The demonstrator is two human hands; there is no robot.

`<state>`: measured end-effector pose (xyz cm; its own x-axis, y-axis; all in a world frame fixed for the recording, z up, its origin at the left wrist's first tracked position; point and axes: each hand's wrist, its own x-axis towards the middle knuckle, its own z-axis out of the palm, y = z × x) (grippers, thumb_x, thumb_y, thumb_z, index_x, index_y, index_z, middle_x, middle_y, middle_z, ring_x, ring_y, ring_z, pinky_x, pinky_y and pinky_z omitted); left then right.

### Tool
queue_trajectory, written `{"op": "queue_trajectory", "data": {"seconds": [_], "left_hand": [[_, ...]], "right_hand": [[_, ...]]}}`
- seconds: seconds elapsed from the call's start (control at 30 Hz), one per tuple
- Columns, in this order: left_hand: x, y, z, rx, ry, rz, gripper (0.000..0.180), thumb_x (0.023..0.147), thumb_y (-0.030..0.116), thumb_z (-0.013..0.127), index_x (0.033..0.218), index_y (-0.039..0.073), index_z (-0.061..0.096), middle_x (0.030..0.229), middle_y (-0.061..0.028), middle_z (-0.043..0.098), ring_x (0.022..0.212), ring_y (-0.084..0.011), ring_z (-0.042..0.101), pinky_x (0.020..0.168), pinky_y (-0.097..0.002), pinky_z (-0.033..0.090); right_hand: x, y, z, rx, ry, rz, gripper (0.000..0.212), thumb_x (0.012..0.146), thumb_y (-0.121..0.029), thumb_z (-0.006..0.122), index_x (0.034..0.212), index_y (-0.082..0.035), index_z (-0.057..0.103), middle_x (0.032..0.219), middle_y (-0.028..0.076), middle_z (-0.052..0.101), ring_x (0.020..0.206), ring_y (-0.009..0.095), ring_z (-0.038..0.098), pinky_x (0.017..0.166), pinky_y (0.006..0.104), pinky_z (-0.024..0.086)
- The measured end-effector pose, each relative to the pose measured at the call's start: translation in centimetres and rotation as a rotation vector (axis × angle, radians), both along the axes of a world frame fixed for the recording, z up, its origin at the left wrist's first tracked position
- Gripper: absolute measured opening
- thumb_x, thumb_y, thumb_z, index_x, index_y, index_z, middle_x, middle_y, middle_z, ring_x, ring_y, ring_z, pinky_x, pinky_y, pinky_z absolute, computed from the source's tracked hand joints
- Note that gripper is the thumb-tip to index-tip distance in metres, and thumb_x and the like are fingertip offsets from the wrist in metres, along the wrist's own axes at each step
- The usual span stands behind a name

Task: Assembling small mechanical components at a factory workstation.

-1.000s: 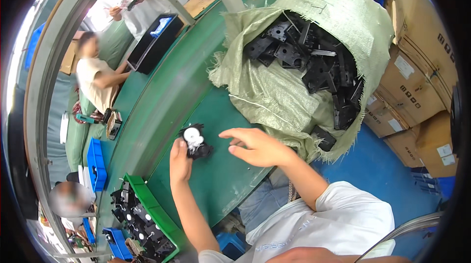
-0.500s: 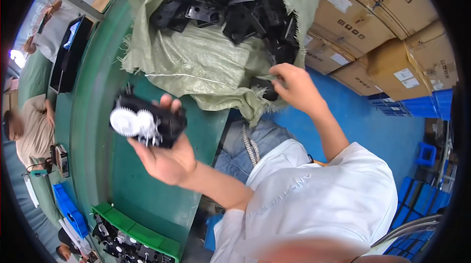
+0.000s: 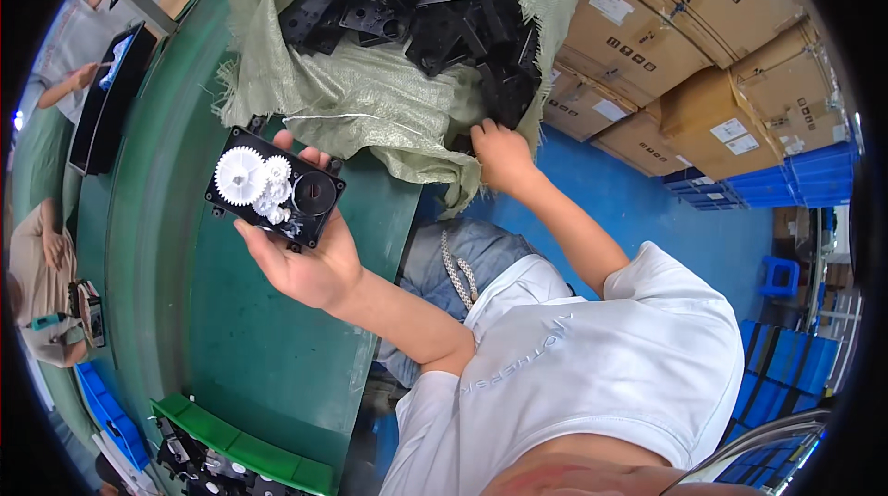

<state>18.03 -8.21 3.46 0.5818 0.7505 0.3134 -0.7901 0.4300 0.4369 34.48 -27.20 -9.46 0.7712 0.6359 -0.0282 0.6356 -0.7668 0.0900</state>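
My left hand holds up a black plastic gear housing, gripping it from below with its open face turned up. White gears of different sizes mesh inside it, beside a round black recess. My right hand is closed at the near right edge of a pale green woven sack. Its fingertips are partly hidden, with a dark patch beside them, so what they grip cannot be made out. Many black plastic housings lie heaped in the sack's mouth.
The sack rests on a green worktop. A green bin with black gear assemblies stands at the near left. Cardboard boxes are stacked at the right, near a blue stool. Other people work beyond the table at the left.
My left hand has tilted the gear housing so its gears face up more squarely. My right hand has shifted a little left along the sack's edge. The whole view has moved slightly.
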Motion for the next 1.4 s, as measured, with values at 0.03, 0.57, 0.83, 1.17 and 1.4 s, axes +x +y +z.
{"op": "queue_trajectory", "data": {"seconds": [0.03,0.57,0.83,1.17,1.4], "left_hand": [[-0.2,0.1,-0.1,0.005,0.016,0.012,0.055,0.102,0.037,0.031,0.144,0.001,0.032,0.129,-0.0276,0.05,0.107,-0.0356,0.059,0.094,-0.0465,0.049],[-1.1,-0.2,-0.5,0.055,0.145,0.12,0.051,0.101,0.031,0.038,0.143,0.002,0.035,0.132,-0.0283,0.049,0.111,-0.033,0.057,0.099,-0.0463,0.046],[-1.3,-0.5,-0.5,0.136,0.152,0.166,0.049,0.1,0.03,0.04,0.141,0.002,0.036,0.131,-0.0285,0.05,0.114,-0.0339,0.056,0.099,-0.0459,0.046],[-1.3,-0.6,-2.0,0.24,0.234,0.28,0.05,0.098,0.029,0.047,0.138,0.001,0.037,0.129,-0.0274,0.051,0.112,-0.033,0.058,0.094,-0.041,0.049],[-4.2,-1.5,0.2,0.184,0.319,0.307,0.059,0.089,0.025,0.06,0.137,0.01,0.029,0.123,-0.0183,0.053,0.104,-0.0227,0.053,0.095,-0.0326,0.037]], "right_hand": [[-0.1,-0.2,0.6,0.045,0.034,-0.001,0.043,0.068,-0.009,0.069,0.108,-0.003,0.056,0.102,0.015,0.061,0.081,0.034,0.062,0.071,0.0408,0.052],[0.2,-0.2,0.0,0.068,0.091,0.182,0.038,0.068,-0.008,0.069,0.103,-0.004,0.056,0.097,0.015,0.063,0.086,0.035,0.063,0.071,0.0422,0.052],[-0.5,-1.0,5.6,0.409,0.025,0.189,0.054,0.068,-0.015,0.074,0.117,-0.002,0.056,0.106,0.016,0.065,0.086,0.033,0.065,0.071,0.0393,0.052],[-1.8,1.4,13.6,1.57,0.781,0.284,0.075,0.069,-0.001,0.067,0.138,-0.007,0.036,0.126,0.018,0.058,0.075,0.023,0.068,0.06,0.032,0.056],[-3.8,6.9,12.0,1.621,1.472,0.841,0.068,0.075,-0.008,0.061,0.137,-0.012,0.031,0.148,0.019,0.033,0.093,0.034,0.065,0.069,0.0378,0.059]]}}
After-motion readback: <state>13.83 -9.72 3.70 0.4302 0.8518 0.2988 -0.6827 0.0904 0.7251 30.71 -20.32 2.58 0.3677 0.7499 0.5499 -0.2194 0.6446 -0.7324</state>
